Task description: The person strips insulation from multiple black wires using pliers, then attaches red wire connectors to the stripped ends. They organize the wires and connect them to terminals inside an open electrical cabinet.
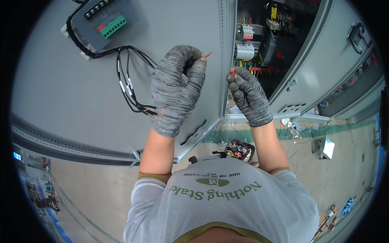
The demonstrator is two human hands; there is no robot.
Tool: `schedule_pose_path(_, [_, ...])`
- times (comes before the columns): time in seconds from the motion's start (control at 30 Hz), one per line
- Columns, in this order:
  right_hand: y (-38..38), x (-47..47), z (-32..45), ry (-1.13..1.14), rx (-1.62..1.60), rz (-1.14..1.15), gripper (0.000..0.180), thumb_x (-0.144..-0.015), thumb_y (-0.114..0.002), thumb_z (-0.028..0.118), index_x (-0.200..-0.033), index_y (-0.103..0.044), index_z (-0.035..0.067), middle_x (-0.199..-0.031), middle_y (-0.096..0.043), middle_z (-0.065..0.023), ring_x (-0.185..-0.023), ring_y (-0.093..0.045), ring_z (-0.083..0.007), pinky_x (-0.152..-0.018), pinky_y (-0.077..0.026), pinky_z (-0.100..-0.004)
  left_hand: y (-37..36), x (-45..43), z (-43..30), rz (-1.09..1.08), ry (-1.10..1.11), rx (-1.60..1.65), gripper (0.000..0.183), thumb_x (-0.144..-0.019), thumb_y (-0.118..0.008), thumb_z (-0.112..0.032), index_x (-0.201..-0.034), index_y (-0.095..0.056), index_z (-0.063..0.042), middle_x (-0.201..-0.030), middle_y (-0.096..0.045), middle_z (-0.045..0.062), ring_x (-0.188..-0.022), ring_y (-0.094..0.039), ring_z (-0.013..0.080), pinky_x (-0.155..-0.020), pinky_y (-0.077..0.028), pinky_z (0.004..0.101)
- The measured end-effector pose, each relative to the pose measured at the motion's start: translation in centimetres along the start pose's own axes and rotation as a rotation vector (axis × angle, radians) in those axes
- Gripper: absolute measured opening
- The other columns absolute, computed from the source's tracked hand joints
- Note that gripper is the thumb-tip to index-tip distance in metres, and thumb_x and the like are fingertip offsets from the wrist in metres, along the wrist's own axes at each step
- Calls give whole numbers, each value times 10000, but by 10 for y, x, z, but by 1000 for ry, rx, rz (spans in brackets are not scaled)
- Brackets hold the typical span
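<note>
My left hand, in a grey knit glove with bare fingertips, pinches a wire whose stripped copper end sticks out past the thumb and forefinger. Between the fingertips of my gloved right hand is a small red piece, perhaps a terminal sleeve. It is apart from the copper end. Several black wires with white marker sleeves hang beside my left wrist, their copper ends bared. They branch from a black wrapped harness running around a grey device with a green terminal block on the cabinet door.
Right of the door, the open cabinet holds circuit breakers and coloured wires. Another grey door stands farther right. A tool bag and a shiny metal box are on the floor, with wire scraps and plastic bags nearby.
</note>
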State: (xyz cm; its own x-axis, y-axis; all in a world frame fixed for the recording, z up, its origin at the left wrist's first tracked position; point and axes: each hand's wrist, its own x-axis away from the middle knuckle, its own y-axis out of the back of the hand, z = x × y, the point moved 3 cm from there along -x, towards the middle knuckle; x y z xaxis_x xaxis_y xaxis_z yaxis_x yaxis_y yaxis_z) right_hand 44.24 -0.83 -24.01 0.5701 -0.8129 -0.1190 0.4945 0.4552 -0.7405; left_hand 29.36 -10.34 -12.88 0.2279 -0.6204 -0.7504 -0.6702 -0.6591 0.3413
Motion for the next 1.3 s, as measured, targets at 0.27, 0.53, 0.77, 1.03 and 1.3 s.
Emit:
schedule_pose_path(0.27, [-26,-5,16,-33,180,107,142,-899,-624,154,-946,-596,23,-737,-586,-18,-455,-384,-30,-384,-278,-159,2,-1,6,71,-90,-78,61,-840,-662,-37,-892,-643,-12,-775,-632,41,-673,-570,95,-650,-483,236])
schedule_pose_path(0.53, [-68,-11,59,319,953,16,193,-823,-718,209,-917,-688,44,-716,-599,2,-638,-524,-54,-580,-430,-205,5,-2,2,102,-87,-77,71,-837,-634,-69,-879,-624,-12,-756,-604,89,-673,-580,189,-652,-482,301])
schedule_pose_path(0.77, [-81,-9,71,441,1106,92,198,-819,-716,209,-891,-693,26,-763,-642,-23,-711,-551,-89,-676,-462,-245,7,-4,-1,114,-78,-81,78,-851,-637,-66,-897,-624,-4,-756,-597,80,-669,-584,146,-655,-484,265])
schedule_pose_path(1.03, [-88,-11,82,496,1242,197,190,-826,-705,198,-897,-680,23,-742,-635,-43,-698,-551,-96,-669,-463,-253,8,-5,-6,116,-120,-128,78,-840,-638,-68,-884,-623,-5,-761,-599,104,-671,-594,192,-645,-485,293])
schedule_pose_path(1.3, [-91,-15,88,500,1333,320,171,-833,-689,184,-907,-674,30,-722,-621,-37,-665,-526,-96,-651,-452,-256,9,-6,-9,132,-140,-146,83,-832,-639,-68,-890,-621,-11,-774,-606,115,-670,-595,229,-630,-483,319])
